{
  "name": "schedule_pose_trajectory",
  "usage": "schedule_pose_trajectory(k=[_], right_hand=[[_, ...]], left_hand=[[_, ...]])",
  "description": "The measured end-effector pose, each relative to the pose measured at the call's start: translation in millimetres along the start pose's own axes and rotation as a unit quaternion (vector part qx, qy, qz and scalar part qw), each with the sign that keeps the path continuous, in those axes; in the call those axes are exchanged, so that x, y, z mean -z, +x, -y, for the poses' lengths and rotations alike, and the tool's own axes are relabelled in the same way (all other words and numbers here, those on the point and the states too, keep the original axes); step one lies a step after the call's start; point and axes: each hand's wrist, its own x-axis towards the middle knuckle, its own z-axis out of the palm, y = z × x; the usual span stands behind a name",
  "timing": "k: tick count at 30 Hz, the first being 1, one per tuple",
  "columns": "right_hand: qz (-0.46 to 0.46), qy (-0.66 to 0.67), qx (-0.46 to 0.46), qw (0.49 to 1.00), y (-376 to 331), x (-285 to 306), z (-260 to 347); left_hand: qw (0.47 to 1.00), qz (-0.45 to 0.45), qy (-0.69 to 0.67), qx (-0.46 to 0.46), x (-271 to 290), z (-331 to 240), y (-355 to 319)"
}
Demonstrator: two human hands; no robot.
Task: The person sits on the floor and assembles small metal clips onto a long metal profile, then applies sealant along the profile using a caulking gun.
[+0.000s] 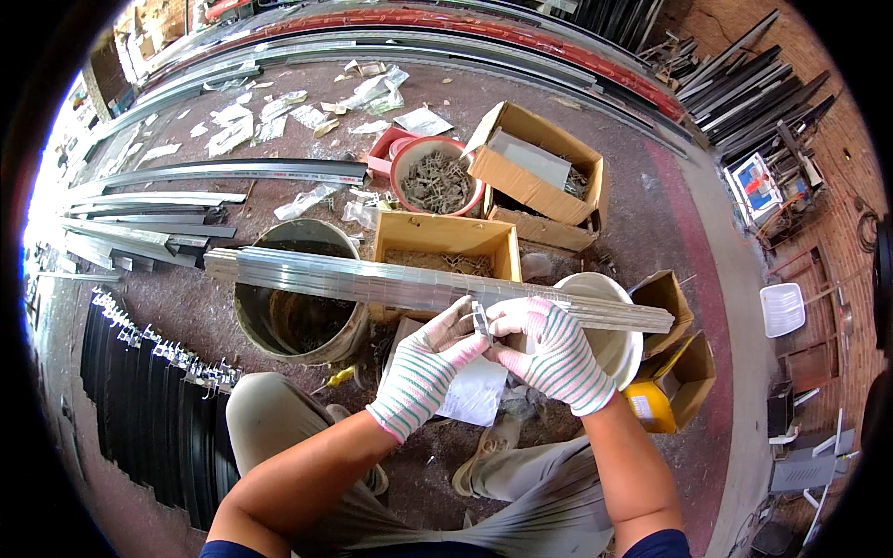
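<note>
My left hand (pixel 430 366), in a striped work glove, pinches a small silver metal bracket (pixel 480 321) with thumb and fingers. From the other side my right hand (pixel 554 352), gloved alike, has its fingers on the same piece. Just beyond both hands a bundle of long silver metal strips (pixel 358 279) lies crosswise. It rests over a large grey bucket (pixel 298 232), a wooden box (pixel 446 230) and a white bucket (pixel 621 346). A crumpled white sheet (pixel 473 395) lies below the hands, partly hidden by them.
A red-rimmed tub (pixel 435 177) of small metal parts and an open cardboard box (pixel 535 153) stand beyond. A yellow box (pixel 672 389) is at the right. Black profiles (pixel 153 409) lie at the left, silver profiles (pixel 149 223) farther off. Paper scraps (pixel 233 130) litter the floor.
</note>
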Motion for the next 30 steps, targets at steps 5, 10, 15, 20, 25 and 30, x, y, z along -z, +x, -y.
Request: schedule_pose_trajectory(k=[5,10,15,20,25,30], right_hand=[[0.011,-0.039,0.022,0.999,1,2,4],[0.004,-0.060,0.054,0.997,1,2,2],[0.020,-0.049,-0.011,0.999,1,-5,4],[-0.010,-0.001,-0.055,0.998,-6,-27,3],[-0.052,-0.019,-0.058,0.997,-17,-50,0],[-0.102,-0.055,-0.075,0.990,-20,-54,11]], left_hand=[[1.000,0.000,0.022,0.003,2,0,-1],[1.000,-0.020,0.015,0.002,-3,-3,-4],[0.999,-0.023,0.019,-0.021,1,-4,0],[0.999,-0.047,0.015,0.016,15,-3,4],[0.998,-0.025,-0.027,0.049,29,7,10],[0.998,-0.029,-0.036,0.047,21,10,12]])
